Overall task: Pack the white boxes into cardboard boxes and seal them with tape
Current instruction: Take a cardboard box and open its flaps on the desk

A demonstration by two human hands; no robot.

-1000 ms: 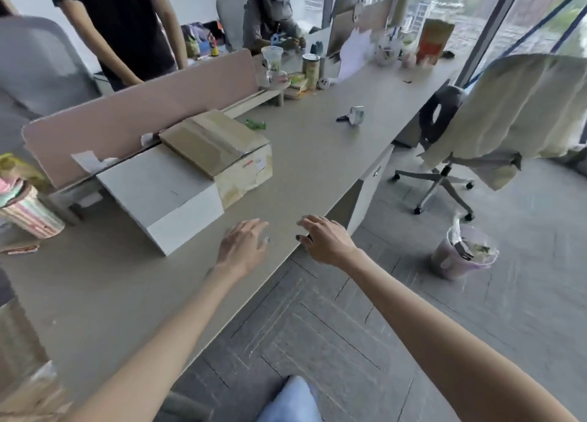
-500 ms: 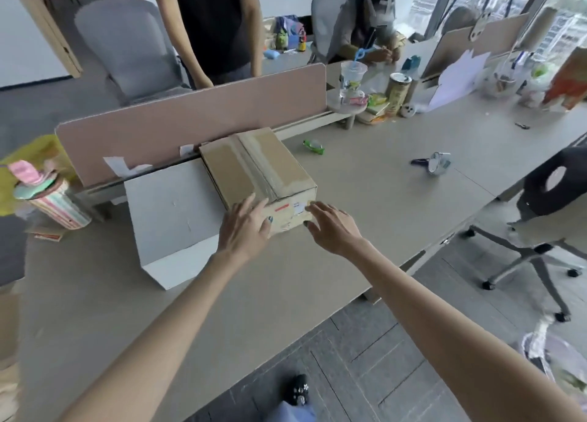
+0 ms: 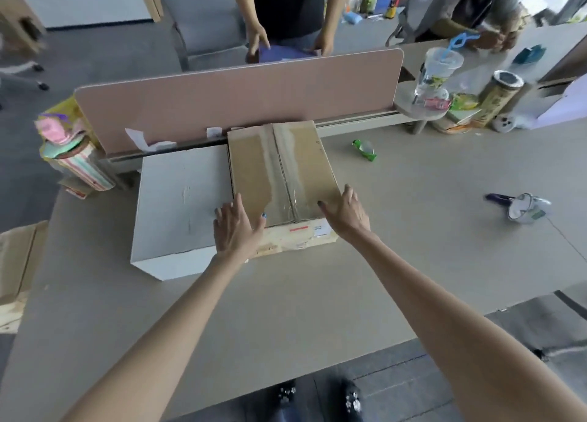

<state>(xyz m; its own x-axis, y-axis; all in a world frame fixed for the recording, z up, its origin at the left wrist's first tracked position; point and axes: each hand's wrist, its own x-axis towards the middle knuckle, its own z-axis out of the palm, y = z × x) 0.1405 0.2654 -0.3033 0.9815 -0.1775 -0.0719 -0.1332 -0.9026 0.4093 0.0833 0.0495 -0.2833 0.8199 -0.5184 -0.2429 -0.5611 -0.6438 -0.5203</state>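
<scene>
A brown cardboard box (image 3: 286,164), its top seam taped shut, stands on the desk against the pink divider. A white box (image 3: 178,208) lies right beside it on its left, touching it. My left hand (image 3: 236,227) rests with straight fingers on the cardboard box's near left corner, at the seam between the two boxes. My right hand (image 3: 347,213) lies flat on the box's near right corner, fingers spread. A tape dispenser (image 3: 521,205) sits on the desk far to the right.
The pink divider (image 3: 238,104) runs behind the boxes. A striped cup (image 3: 77,164) stands at left, a flattened cardboard piece (image 3: 16,262) at the left edge. Drink cup (image 3: 436,75), tin (image 3: 495,100) and green wrapper (image 3: 365,150) lie at back right. Two people are behind the divider.
Both hands have moved forward from the desk edge onto the cardboard box's near corners. My view has swung left and down, centring the boxes.
</scene>
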